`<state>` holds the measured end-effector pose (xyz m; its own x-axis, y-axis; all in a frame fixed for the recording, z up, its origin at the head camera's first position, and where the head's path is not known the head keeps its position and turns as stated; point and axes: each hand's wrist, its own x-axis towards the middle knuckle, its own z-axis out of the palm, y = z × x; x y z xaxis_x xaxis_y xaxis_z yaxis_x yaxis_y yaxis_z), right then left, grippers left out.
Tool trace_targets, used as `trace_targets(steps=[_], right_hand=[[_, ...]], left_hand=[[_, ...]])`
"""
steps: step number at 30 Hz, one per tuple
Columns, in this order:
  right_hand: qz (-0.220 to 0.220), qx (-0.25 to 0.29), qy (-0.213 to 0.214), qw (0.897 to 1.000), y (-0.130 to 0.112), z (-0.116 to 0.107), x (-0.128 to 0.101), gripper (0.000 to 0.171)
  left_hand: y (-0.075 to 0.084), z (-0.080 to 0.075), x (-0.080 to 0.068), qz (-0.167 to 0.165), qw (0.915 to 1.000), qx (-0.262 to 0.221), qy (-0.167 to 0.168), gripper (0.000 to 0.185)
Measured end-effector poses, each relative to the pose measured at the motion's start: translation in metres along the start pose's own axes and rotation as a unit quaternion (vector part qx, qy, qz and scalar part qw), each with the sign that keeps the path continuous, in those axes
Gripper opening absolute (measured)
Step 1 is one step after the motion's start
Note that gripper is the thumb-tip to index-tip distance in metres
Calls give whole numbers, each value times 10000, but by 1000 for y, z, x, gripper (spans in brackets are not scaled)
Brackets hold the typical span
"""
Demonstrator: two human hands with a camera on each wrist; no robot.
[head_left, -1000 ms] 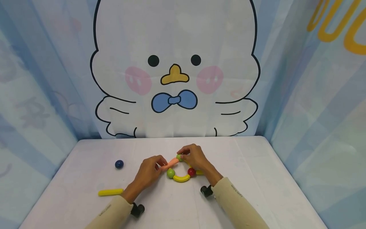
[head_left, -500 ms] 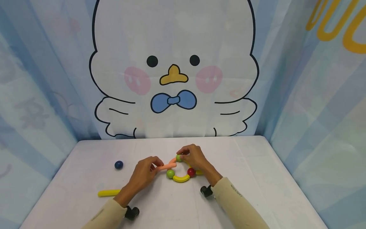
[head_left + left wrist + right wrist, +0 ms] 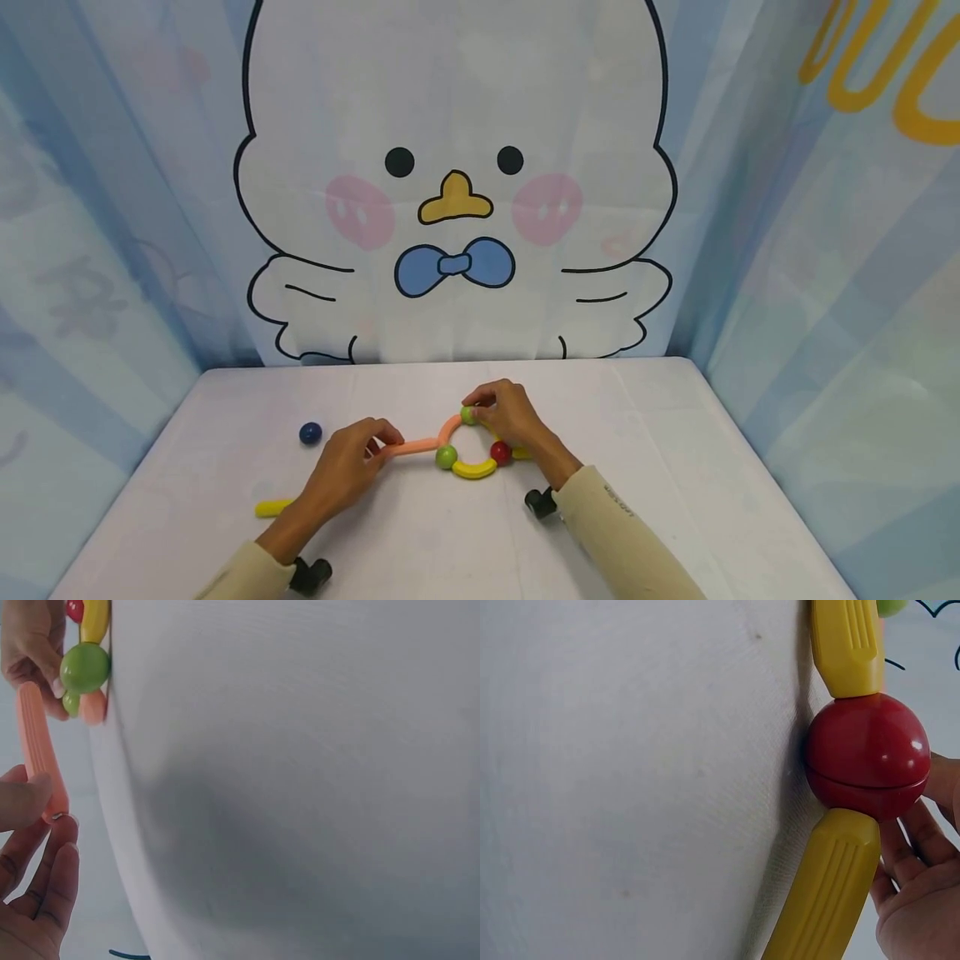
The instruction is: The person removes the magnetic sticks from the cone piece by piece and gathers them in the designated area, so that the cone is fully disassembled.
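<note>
My left hand [image 3: 341, 467] pinches a straight, ridged orange stick [image 3: 414, 447] by its outer end. A small metal tip shows at the held end of the stick in the left wrist view. The stick's far end points at a ring of toy pieces, near a green ball [image 3: 446, 457] and a curved orange piece [image 3: 450, 427]. At the back of the ring my right hand [image 3: 510, 412] holds another green ball [image 3: 468, 415] between thumb and fingers. A curved yellow piece [image 3: 474, 471] and a red ball [image 3: 866, 754] form the front, the red ball joined to yellow sticks [image 3: 825, 889].
A dark blue ball [image 3: 311, 433] lies on the white table [image 3: 637, 533], left of the ring. Behind my left forearm, a loose yellow stick [image 3: 272, 508] is partly hidden. Printed curtains [image 3: 825, 333] stand round the table's back and sides.
My left hand has drawn the orange stick leftward from over the ring, uncovering the curved orange piece. My right hand stays at the back green ball. The left forearm now covers more of the loose yellow stick.
</note>
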<state>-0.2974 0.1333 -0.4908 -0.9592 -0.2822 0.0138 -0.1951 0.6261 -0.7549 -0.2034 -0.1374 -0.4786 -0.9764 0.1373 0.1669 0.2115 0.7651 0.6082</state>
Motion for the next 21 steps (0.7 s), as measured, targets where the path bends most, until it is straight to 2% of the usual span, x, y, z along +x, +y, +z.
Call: trace_targets(steps=[8, 16, 21], right_hand=[[-16, -118, 12, 9999, 1, 2, -1, 17], [-20, -35, 23, 10000, 0, 1, -2, 17], [-27, 31, 16, 10000, 2, 2, -2, 17]], left_hand=[[-8, -17, -14, -92, 9998, 198, -32, 23], [-19, -33, -30, -114, 9989, 455, 51, 25], [-26, -42, -41, -181, 9986, 503, -30, 27]])
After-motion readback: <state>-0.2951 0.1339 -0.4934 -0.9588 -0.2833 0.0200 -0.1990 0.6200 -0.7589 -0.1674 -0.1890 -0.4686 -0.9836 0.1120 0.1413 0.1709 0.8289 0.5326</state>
